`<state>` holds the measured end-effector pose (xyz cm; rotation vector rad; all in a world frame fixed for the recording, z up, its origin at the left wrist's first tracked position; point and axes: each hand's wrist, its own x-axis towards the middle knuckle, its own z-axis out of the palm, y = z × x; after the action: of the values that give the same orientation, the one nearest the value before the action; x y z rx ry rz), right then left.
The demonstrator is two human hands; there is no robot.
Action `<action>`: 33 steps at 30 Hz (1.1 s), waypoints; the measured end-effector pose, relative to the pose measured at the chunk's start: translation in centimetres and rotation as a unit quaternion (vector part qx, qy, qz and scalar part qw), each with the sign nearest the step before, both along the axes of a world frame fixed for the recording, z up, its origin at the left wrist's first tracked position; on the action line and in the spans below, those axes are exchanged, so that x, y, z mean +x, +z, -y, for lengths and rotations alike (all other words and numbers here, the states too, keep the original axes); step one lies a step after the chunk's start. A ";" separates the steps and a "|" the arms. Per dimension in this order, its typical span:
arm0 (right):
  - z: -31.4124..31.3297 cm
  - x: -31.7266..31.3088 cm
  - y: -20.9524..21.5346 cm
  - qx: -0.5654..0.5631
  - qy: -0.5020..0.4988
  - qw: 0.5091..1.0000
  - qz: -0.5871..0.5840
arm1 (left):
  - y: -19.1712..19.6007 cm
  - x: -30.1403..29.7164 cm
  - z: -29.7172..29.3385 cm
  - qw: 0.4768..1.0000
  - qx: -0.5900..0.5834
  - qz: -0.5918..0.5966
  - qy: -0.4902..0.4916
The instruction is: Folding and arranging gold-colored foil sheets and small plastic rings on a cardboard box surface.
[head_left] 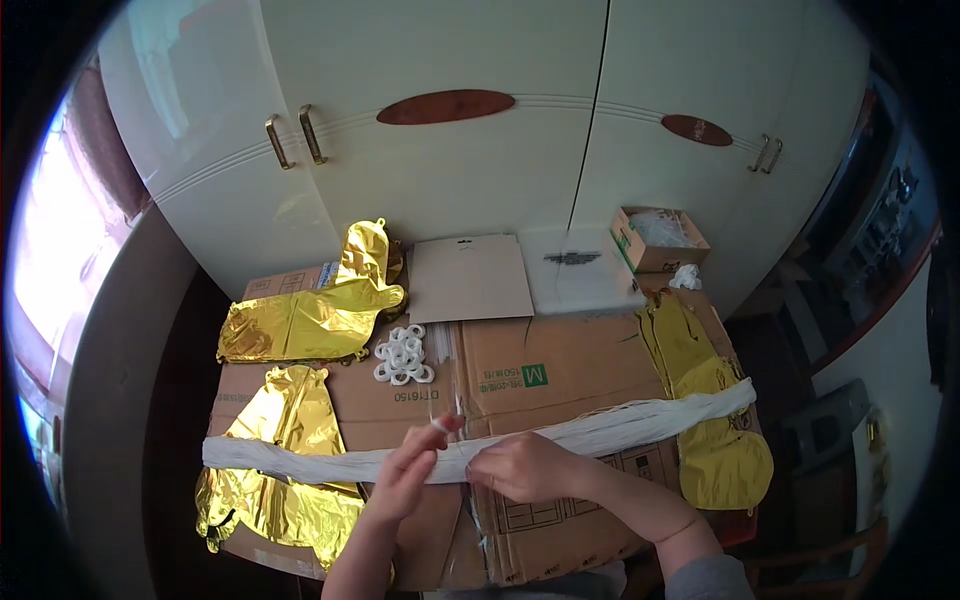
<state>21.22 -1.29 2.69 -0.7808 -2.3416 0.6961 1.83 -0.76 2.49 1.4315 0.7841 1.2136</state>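
Under the left hand [403, 480], its fingers spread, and the right hand [525, 468], its fingertips together (gripping or not, I cannot tell), lies a long bundle of thin white strands [630, 425]. Shiny gold foil [292, 405], then flat brown cardboard [590, 350], lies before a glossy cream cabinet [450, 170]. The bundle bows gently.

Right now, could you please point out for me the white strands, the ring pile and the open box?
White strands [450, 467]: head view, on the middle stretch of their bundle.
Ring pile [401, 356]: head view, near the pile's centre.
Open box [672, 261]: head view, on its front wall.
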 end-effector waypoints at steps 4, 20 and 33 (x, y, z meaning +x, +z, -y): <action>-0.3 0.5 2.2 -0.015 -0.041 0.998 -0.036 | -1.5 -1.9 -0.1 0.966 0.093 -0.171 -0.169; -0.3 -0.2 -0.4 -0.031 -0.037 0.999 0.018 | 0.2 0.1 1.0 0.943 -0.216 0.253 -0.016; 0.1 0.0 1.1 0.025 -0.023 0.999 -0.002 | -1.6 -1.7 -0.2 0.984 0.030 -0.160 -0.073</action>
<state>21.19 -1.36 3.83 -0.8085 -2.3212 0.6170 0.12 -0.57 0.86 1.7290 0.8481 0.9127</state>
